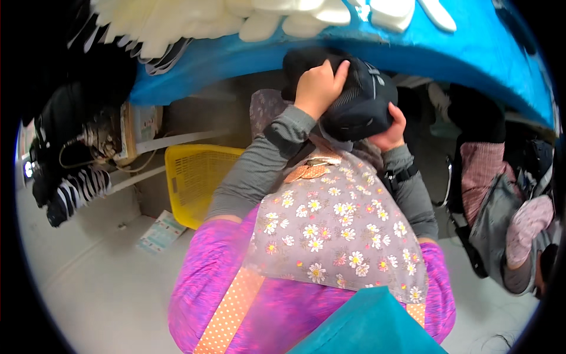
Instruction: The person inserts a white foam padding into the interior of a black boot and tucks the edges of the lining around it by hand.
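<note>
A bulky black fabric item (359, 103) with ribbed patches and pale lettering is held up in front of my lap, near the table's edge; its exact kind I cannot make out. My left hand (320, 88) grips it from the upper left, fingers curled and thumb pointing up along it. From the lower right my right hand (389, 131) holds its side, the thumb on the near face and the other fingers mostly hidden. Behind it lie many cream-white, rounded, sole-shaped foam pieces (262, 23) on the blue-covered table (436, 62).
A yellow plastic basket (188, 183) stands left of my knees. Black and white striped pieces (79, 192) hang at the far left beside a machine (100, 138). A printed sheet (161, 232) lies on the floor. Another person (501, 206) sits close on the right.
</note>
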`<state>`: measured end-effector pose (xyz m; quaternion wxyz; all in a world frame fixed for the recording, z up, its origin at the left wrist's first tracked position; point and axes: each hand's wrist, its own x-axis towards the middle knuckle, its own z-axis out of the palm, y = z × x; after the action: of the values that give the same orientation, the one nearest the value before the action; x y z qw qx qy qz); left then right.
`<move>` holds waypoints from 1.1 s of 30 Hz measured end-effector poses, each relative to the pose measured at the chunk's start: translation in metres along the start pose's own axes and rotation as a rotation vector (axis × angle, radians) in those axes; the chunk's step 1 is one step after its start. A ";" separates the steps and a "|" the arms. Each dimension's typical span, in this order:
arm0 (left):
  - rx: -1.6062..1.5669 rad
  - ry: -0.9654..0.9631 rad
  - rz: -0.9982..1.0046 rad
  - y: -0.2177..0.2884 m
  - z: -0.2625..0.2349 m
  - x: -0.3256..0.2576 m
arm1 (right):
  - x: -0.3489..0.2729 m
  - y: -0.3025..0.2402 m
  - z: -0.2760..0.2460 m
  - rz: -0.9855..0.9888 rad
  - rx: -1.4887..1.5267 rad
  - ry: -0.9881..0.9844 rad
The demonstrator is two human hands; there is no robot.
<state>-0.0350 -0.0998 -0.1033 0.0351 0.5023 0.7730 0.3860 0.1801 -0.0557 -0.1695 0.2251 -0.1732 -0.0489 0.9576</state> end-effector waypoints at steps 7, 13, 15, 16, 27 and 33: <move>-0.328 -0.133 0.153 0.072 -0.117 0.044 | -0.036 0.006 0.078 -0.211 -0.249 -0.370; -0.289 -0.105 0.287 0.104 -0.139 0.038 | -0.055 -0.010 0.114 -0.314 -0.849 -0.374; -0.290 -0.101 0.296 0.105 -0.140 0.033 | -0.058 -0.012 0.122 -0.312 -0.995 -0.376; -0.288 -0.099 0.301 0.104 -0.140 0.032 | -0.059 -0.011 0.127 -0.308 -1.061 -0.376; -0.264 -0.223 0.222 0.102 -0.126 0.030 | -0.069 -0.004 0.148 -0.269 -1.399 -0.423; -0.320 -0.237 0.243 0.109 -0.110 0.024 | -0.070 -0.003 0.148 -0.244 -1.460 -0.443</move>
<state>-0.0142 -0.1206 0.0509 0.1579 0.6216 0.6262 0.4434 0.1879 -0.0873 -0.0087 0.1428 -0.0754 -0.7308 0.6632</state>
